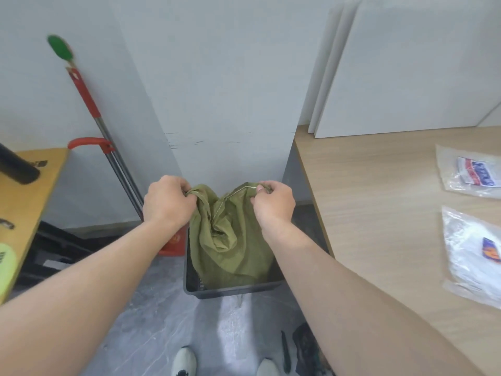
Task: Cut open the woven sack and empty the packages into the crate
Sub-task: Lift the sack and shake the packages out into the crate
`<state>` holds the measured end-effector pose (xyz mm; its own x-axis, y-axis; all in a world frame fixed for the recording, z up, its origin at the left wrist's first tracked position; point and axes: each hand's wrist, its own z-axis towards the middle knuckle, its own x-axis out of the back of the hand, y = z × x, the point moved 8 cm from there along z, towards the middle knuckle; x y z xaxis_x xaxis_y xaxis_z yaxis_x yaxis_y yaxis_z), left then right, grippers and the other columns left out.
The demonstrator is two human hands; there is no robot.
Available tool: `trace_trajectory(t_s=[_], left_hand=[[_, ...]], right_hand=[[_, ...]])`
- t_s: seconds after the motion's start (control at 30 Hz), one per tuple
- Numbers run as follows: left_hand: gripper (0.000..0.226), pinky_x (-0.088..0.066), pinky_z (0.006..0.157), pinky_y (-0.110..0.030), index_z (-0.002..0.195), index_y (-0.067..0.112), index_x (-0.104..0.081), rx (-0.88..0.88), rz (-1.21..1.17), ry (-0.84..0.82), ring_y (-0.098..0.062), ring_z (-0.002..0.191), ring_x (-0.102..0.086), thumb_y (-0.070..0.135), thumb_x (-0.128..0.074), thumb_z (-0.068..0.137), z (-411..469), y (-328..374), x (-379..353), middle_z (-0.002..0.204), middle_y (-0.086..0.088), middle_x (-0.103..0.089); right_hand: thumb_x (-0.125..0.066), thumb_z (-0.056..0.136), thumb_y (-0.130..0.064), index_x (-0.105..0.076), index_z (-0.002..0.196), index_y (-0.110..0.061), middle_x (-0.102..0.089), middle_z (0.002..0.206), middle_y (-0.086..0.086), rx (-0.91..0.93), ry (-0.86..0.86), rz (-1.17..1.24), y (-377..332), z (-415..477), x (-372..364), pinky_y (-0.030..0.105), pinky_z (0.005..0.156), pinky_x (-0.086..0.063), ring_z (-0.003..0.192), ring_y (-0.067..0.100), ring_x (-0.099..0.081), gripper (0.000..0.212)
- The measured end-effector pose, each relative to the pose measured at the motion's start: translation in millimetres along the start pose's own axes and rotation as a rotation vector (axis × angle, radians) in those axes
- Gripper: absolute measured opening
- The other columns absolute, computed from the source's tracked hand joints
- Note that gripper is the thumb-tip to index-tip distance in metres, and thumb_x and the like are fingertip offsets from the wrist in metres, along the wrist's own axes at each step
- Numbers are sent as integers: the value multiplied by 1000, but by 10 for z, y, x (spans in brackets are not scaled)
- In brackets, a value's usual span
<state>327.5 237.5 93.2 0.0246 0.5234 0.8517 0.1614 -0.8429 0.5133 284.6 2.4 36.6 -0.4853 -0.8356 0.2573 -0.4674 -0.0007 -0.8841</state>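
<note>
An olive-green woven sack (pixel 230 240) hangs limp over a dark grey plastic crate (pixel 230 288) on the floor, its lower part inside the crate. My left hand (pixel 166 203) grips the sack's upper left corner. My right hand (pixel 273 204) pinches the stitched hem at the upper right corner. The sack looks slack and folded in the middle. Whatever lies inside the crate is hidden behind the sack.
A light wooden table (pixel 379 213) stands at the right with two clear plastic packages (pixel 469 172) (pixel 474 256) on it. A red-handled mop (pixel 89 109) leans on the wall at left, beside a yellow table (pixel 24 202). A dark pen-like tool (pixel 285 351) lies on the floor near my shoes.
</note>
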Motion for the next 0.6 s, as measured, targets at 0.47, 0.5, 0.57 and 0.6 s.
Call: trace_trajectory(t_s=[0.47,0.5,0.57,0.6], left_hand=[[14,-59,86,-41,85,21,-79,-46,-141,118,-33,88,-71,20,-65,87,55,137,484,85,-4,-77],[14,-59,86,-41,86,20,-80,-82,-178,160,-31,88,-72,22,-66,86,52,177,535,85,-2,-78],[12,-58,85,-39,85,22,-79,-138,-235,192,-28,85,-72,25,-67,86,-14,324,593,80,2,-77],[11,-58,84,-39,84,22,-78,-128,-238,186,-28,83,-72,25,-68,86,-38,361,599,77,2,-76]], right_hand=[[-56,102,-14,-69,95,-30,-71,97,-6,182,154,37,-438,-157,401,36,84,-60,90,20,-75,22],[-56,102,-13,-68,92,-33,-71,92,-8,224,192,76,-505,-194,441,31,81,-60,86,18,-75,25],[-55,103,-12,-64,87,-38,-69,81,-12,329,226,138,-691,-346,455,24,75,-59,77,13,-75,31],[-55,103,-13,-64,87,-37,-69,80,-13,349,194,129,-736,-391,388,27,77,-60,77,14,-75,30]])
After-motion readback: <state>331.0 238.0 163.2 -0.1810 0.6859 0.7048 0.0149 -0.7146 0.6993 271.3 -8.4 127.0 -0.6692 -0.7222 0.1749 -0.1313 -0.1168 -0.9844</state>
